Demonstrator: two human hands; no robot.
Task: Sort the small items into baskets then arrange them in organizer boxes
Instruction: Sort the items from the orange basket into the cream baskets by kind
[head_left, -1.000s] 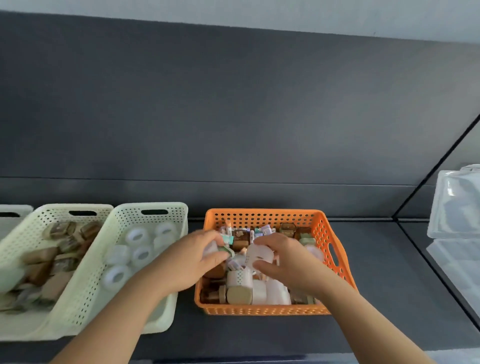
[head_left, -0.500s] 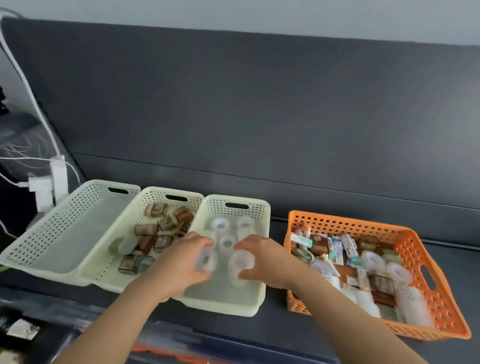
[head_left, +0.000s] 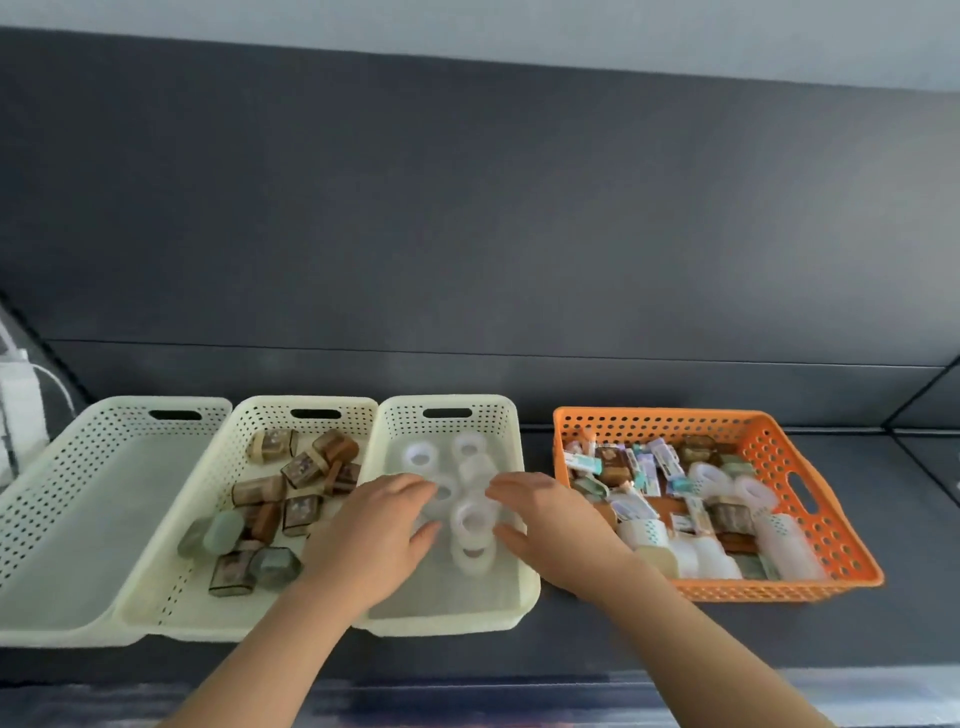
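Over right-hand cream basket (head_left: 493, 415), mid sorting step: by pose, adding to or tidying clear tape rolls (head_left: 470, 519) there. Hovering w/ left hand (head_left: 379, 525) and right hand (head_left: 550, 519) either side of the pile, fingers loosely spread, pinching nothing visible. Touching rolls or just above: can't tell, motion blur.

Next, prob: reach over to orange basket (head_left: 649, 423) at right and pull more of one kind from mixed small items (head_left: 649, 483). Calls for picking a single type out of a crowded jumble w/o dragging neighbours. Plenty left in there, incl. more white rolls on its right side, so sorting looks far from done. No organizer boxes in view, so arranging stage not begun.

Rolls: small, translucent white, hollow core, several lying flat and partly stacked mid-basket. Smooth and light by look, likely to slide or roll if nudged.

Also: middle cream basket (head_left: 260, 415) w/ brown and green little boxes (head_left: 301, 467), left cream basket (head_left: 124, 415) beside it. Three cream ones side by side, touching; orange one apart, all on dark counter (head_left: 909, 493).
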